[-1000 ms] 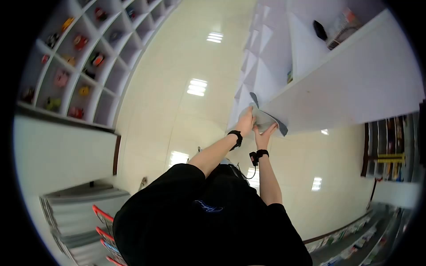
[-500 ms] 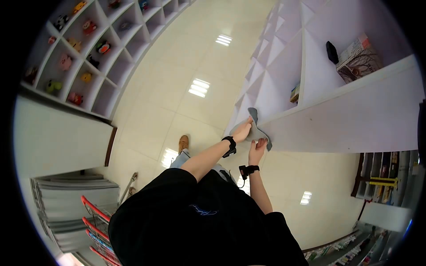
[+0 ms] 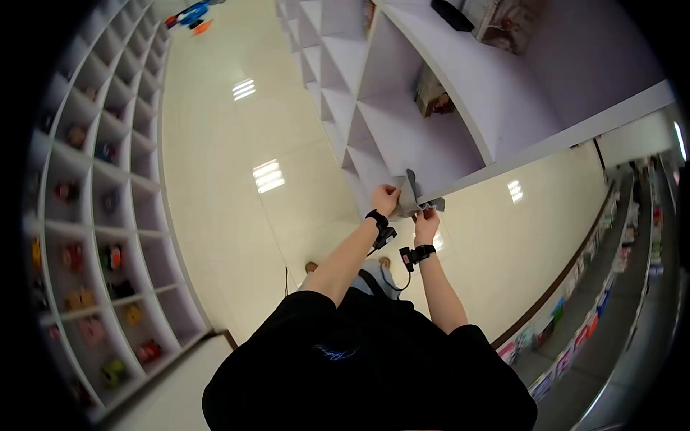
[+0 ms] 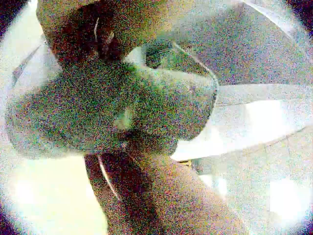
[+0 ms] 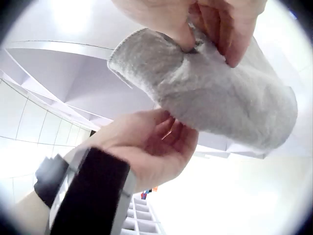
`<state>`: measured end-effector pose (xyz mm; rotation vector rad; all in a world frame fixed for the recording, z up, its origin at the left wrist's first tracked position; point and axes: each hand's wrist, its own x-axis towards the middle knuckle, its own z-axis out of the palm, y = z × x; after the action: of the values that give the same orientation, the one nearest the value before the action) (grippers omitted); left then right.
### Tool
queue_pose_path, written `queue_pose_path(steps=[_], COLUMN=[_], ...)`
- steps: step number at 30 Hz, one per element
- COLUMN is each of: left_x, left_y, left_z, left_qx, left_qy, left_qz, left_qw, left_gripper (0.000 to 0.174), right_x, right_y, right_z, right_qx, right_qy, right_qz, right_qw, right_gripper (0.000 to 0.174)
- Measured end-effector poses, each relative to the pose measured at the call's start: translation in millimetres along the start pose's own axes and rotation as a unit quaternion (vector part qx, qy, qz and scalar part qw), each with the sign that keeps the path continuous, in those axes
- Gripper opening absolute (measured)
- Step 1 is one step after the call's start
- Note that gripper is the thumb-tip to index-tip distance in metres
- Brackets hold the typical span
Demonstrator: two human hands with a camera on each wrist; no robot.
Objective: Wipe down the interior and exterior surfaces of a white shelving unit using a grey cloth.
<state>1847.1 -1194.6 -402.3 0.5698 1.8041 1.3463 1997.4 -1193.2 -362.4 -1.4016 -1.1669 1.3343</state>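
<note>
A grey cloth (image 3: 408, 198) is held between both hands beside the near end of the white shelf unit. My left hand (image 3: 386, 200) pinches its left edge with curled fingers, and my right hand (image 3: 427, 224) grips the other side. In the right wrist view the cloth (image 5: 220, 93) hangs in folds, with the right hand (image 5: 195, 19) at its top and the left hand (image 5: 151, 147) at its lower edge. The left wrist view is grainy; the cloth (image 4: 161, 98) spans its middle.
The white shelf unit (image 3: 517, 151) at the right holds a box (image 3: 433, 95) and a black object (image 3: 453, 15). Another cubby shelf (image 3: 141, 233) with small toys stands at the left. Product shelves (image 3: 575, 345) line the lower right. Pale tiled floor (image 3: 230, 172) lies between the shelves.
The head view has turned, so the toy shelf fills more of the left side and the shelf unit has shifted. Both hands still hold the cloth, which is now more bunched.
</note>
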Motion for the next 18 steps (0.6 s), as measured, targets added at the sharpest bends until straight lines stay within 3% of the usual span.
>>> queue_pose_path(steps=[2, 5, 8, 11, 13, 15, 18], left_x=[-5, -4, 5, 15, 26, 42, 38], left_y=[8, 23, 41, 34, 35, 39, 60], left_z=[-14, -20, -22, -24, -35, -30, -37], left_qx=[0.017, -0.035, -0.093, -0.084, 0.022, 0.091, 0.130], left_qy=[-0.029, -0.134, -0.219, -0.340, -0.422, -0.462, -0.459], left_qz=[0.013, -0.050, -0.144, -0.180, -0.117, -0.080, -0.102], left_qw=[0.999, 0.989, 0.960, 0.919, 0.899, 0.878, 0.873], left_gripper=[0.023, 0.024, 0.032, 0.040, 0.043, 0.044, 0.041], right_x=[-1, -3, -4, -6, -16, -17, -26], right_y=[2, 4, -3, 2, -16, -17, -22], right_z=[-8, -9, -8, -6, -4, -3, -2], right_qx=[-0.022, -0.046, -0.103, -0.107, -0.217, -0.149, -0.242], right_qy=[0.033, 0.070, 0.102, 0.173, 0.178, 0.188, 0.252], right_qz=[0.016, 0.013, 0.025, -0.027, -0.068, -0.019, -0.080], right_qw=[0.999, 0.996, 0.989, 0.979, 0.957, 0.971, 0.934], right_gripper=[0.015, 0.016, 0.016, 0.018, 0.022, 0.023, 0.022])
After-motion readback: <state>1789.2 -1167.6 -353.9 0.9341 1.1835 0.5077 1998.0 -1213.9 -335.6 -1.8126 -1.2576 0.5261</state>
